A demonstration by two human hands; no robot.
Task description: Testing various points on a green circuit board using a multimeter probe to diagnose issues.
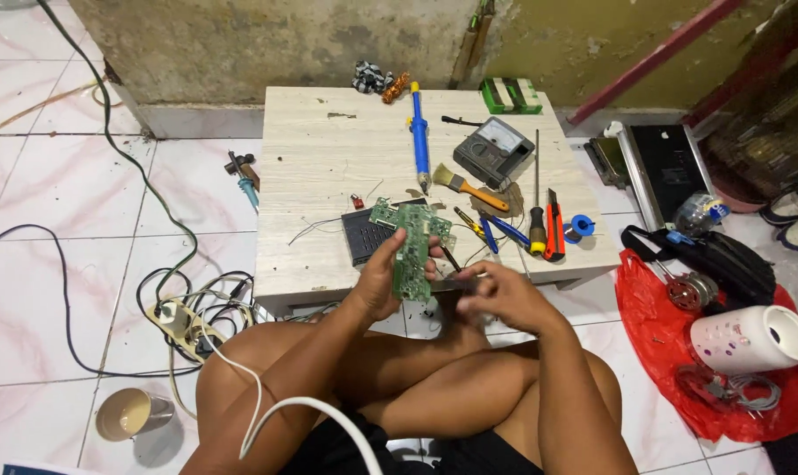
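My left hand (383, 274) holds a green circuit board (414, 251) upright over the near edge of a low white table (320, 167). Just right of the board, my right hand (495, 295) pinches a thin dark tool (456, 278) whose tip points toward the board's lower edge. A second green board (390, 214) and a black casing (366, 237) lie on the table just behind the held board. My crossed legs sit below the table edge.
On the table lie a blue desoldering pump (419, 136), a brush (469, 187), a multimeter (494, 149), screwdrivers (537, 211), an orange cutter (553, 227) and blue tape (582, 225). A power strip (186, 327) and cup (131, 413) sit left. A red bag (654, 343) and white appliance (750, 339) lie right.
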